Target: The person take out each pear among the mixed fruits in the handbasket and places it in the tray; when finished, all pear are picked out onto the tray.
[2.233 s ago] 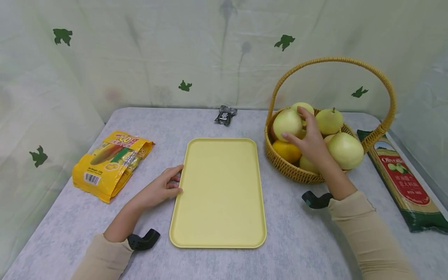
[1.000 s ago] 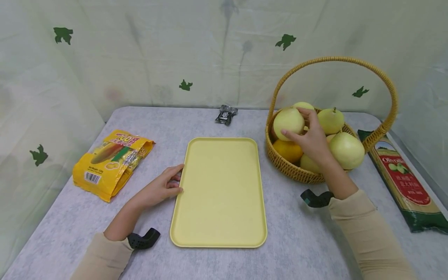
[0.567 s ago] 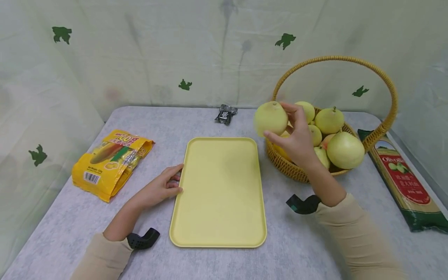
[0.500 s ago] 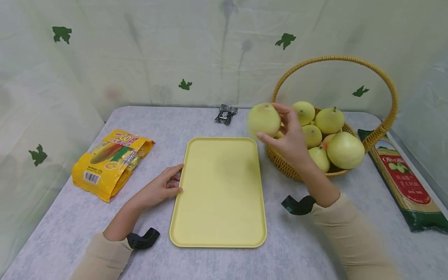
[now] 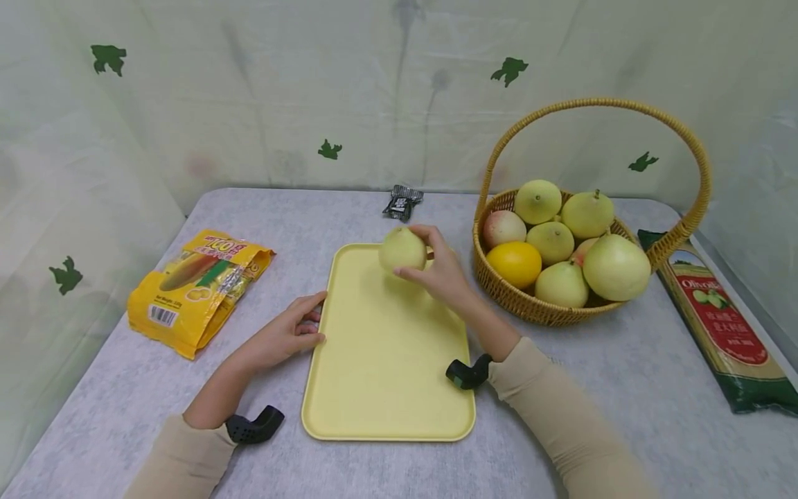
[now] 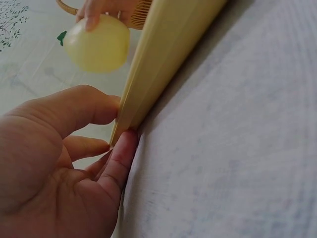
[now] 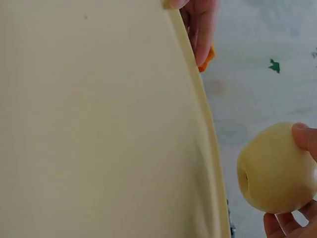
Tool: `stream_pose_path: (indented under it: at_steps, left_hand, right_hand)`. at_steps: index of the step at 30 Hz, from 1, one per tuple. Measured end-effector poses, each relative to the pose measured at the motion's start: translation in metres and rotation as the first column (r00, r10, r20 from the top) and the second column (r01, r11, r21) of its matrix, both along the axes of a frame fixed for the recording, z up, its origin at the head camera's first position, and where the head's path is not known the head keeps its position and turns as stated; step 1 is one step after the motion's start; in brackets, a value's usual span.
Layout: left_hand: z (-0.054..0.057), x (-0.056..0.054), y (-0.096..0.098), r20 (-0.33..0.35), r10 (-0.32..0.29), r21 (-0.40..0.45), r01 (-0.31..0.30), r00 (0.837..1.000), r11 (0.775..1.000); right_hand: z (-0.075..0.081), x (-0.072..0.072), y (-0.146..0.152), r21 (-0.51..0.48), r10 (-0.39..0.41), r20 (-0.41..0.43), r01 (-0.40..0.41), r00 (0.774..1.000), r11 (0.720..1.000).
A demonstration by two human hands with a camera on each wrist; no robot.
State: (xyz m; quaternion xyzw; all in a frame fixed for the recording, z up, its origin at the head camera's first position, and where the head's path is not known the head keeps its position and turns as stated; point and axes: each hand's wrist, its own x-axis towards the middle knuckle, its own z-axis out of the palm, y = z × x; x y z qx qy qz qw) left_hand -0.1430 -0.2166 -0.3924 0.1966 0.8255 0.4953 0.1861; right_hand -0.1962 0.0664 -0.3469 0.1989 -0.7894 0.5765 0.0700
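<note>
A pale yellow-green, round pear [image 5: 399, 251] is held in my right hand [image 5: 444, 276], thumb on the near side and fingers behind it. In the head view it appears over the far end of the yellow tray [image 5: 386, 374]; both wrist views show the pear [image 7: 277, 168] raised clear of the tray surface. My left hand [image 5: 283, 336] holds the tray's left edge, its thumb at the rim. In the left wrist view, the left hand [image 6: 74, 163] has its fingertips against the tray's side [image 6: 148, 74].
A wicker basket [image 5: 524, 305] with a tall handle stands right of the tray, holding several fruits, including a yellow-orange one [image 5: 514, 265]. Beyond it lies a long pasta packet [image 5: 717, 312]. A yellow mango snack bag [image 5: 193, 291] is at left; a small black wrapper [image 5: 402, 202] lies behind.
My right hand has taken the pear out of the basket and carried it left over the tray's far end. The left hand has stayed at the tray's edge.
</note>
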Motion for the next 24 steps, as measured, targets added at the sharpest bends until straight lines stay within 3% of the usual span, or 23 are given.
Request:
stream_pose_path:
  at_steps: [5,9,13,20,24]
  left_hand:
    - [-0.001,-0.001,0.0,0.005,0.008,0.0,-0.008,1.0,1.0]
    - [-0.002,-0.001,0.0,0.007,0.009,0.004,-0.009,1.0,1.0]
    - [-0.001,-0.001,0.0,0.005,0.004,0.002,-0.004,1.0,1.0]
    - [0.001,-0.001,-0.001,0.009,0.001,-0.001,-0.001,1.0,1.0]
    - [0.0,-0.001,0.0,0.01,0.005,-0.003,-0.005,1.0,1.0]
  right_hand:
    - [-0.032,-0.022,-0.008,-0.038,0.036,0.071,-0.034,0.997,0.999]
    - [-0.042,-0.028,-0.012,-0.053,0.059,0.108,-0.053,0.992,0.997]
    - [-0.043,-0.031,-0.016,-0.056,0.073,0.133,-0.066,0.988,0.996]
    - [-0.013,-0.018,-0.022,-0.038,0.086,0.192,-0.08,0.978,0.996]
    - [-0.019,-0.024,-0.024,-0.04,0.081,0.198,-0.075,0.977,0.996]
